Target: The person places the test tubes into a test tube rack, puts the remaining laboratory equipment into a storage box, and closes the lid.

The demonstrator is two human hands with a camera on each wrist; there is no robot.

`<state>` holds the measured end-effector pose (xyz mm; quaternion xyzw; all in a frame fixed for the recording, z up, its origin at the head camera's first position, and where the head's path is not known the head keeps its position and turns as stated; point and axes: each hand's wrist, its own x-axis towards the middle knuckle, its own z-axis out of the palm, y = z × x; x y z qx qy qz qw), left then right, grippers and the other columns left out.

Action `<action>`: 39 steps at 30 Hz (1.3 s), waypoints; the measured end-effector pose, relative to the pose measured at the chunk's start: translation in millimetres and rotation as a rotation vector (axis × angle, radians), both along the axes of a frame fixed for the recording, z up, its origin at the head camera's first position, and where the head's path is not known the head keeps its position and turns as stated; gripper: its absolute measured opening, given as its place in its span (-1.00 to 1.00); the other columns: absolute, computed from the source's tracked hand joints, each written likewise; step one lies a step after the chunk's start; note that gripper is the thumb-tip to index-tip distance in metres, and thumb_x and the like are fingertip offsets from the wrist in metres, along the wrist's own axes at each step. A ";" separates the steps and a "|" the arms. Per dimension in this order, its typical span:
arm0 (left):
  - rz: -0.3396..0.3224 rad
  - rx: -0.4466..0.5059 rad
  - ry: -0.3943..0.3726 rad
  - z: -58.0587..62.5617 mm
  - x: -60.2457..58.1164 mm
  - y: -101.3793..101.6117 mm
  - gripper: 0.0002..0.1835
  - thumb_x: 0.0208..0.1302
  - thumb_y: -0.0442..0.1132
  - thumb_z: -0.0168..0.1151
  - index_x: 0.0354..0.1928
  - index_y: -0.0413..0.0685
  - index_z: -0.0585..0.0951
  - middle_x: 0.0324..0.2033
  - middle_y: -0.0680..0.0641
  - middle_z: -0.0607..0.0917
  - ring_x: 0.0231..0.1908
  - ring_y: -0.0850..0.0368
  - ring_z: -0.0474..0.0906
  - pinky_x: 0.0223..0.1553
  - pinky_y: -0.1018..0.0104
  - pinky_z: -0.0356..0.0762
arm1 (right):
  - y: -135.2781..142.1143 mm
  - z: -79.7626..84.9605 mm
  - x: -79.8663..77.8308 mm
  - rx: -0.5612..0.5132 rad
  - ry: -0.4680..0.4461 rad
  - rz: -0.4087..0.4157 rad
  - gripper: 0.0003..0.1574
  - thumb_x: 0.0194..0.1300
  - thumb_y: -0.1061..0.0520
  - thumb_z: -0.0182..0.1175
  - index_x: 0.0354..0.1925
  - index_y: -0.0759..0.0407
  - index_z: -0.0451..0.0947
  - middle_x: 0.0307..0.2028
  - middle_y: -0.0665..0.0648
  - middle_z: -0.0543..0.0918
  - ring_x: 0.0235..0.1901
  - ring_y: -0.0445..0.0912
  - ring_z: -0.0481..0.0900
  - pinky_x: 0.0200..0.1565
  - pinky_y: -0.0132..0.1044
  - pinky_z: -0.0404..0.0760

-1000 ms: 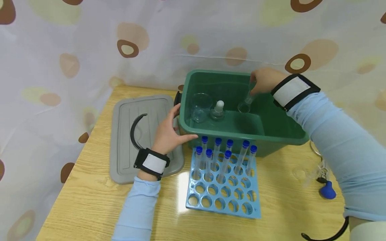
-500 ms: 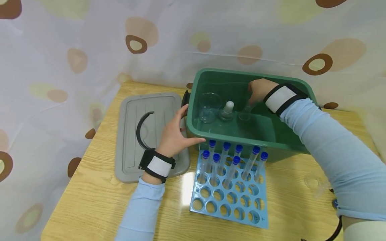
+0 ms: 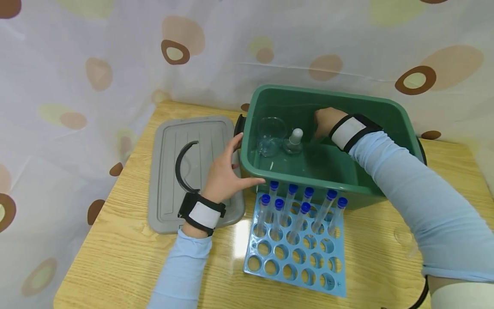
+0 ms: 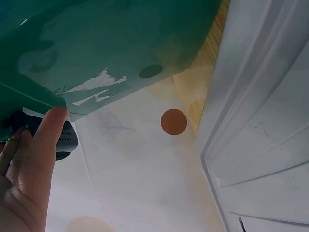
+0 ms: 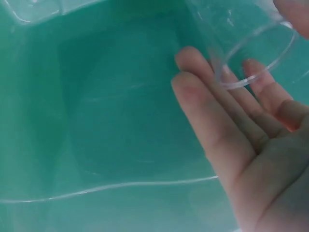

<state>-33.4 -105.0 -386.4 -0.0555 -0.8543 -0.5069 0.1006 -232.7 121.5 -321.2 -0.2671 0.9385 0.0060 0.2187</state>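
L hand [image 3: 224, 176]: yours, spread wide at L end of green tub [image 3: 332, 163], thumb by the near-L corner, other fingers by the black tub handle [image 3: 239, 123].
R hand [image 3: 328, 122]: yours, down in tub abt midway along; R wrist view has fingers fairly straight & apart. Can't tell if thumb + a finger pinch anything.
Clear vessel [image 5: 239, 83]: inside tub, open rim btw your R thumb & fingers; mostly hidden in head view, type unclear.
Beaker [image 3: 270, 141]: clear, stands at tub's L end.
Dropper btl [image 3: 296, 136]: white top, upright btw beaker & your R hand.
Rack [image 3: 338, 286]: lt blue, just nr side of tub.
Test tubes [image 3: 299, 225]: 8, blue caps, in rack's far rows, some tilted.
Grey lid [image 3: 166, 184]: flat on surface [image 3: 115, 240], L of tub, partly under your L hand/wrist.
Lid handle [image 3: 179, 167]: black, curved, on lid.
Sleeves [image 3: 181, 266]: pale blue, both your arms.
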 end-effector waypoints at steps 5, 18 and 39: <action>-0.041 -0.002 0.000 0.4 -1.6 4.9 0.14 -0.21 -0.12 0.57 0.42 0.02 0.08 0.23 -0.11 0.41 0.20 0.01 0.37 -0.02 0.03 0.55 | 11.9 -1.7 8.3 -0.004 0.013 -0.034 -0.31 0.02 0.13 0.32 0.02 0.54 0.38 -0.05 0.51 0.54 -0.10 0.28 0.54 -0.06 0.10 0.50; -0.084 0.042 -0.061 -11.6 -13.1 -9.5 0.14 -0.15 -0.17 0.53 0.44 0.04 0.02 0.30 -0.12 0.33 0.28 0.00 0.28 0.05 0.04 0.52 | 95.9 69.3 55.7 -0.138 0.121 -0.220 -0.06 0.30 -0.34 -0.05 0.33 0.32 0.13 0.17 0.51 0.36 0.07 0.36 0.39 -0.03 0.23 0.39; 0.038 -0.001 -0.050 -16.9 -57.9 -56.2 0.06 -0.08 -0.14 0.49 0.43 0.07 0.04 0.33 -0.13 0.30 0.31 -0.02 0.25 0.02 0.02 0.53 | 187.5 -88.5 96.9 -0.082 -0.011 -0.312 0.19 0.04 -0.26 0.30 0.31 0.47 0.06 0.17 0.73 0.10 -0.04 0.54 0.38 -0.23 0.24 0.49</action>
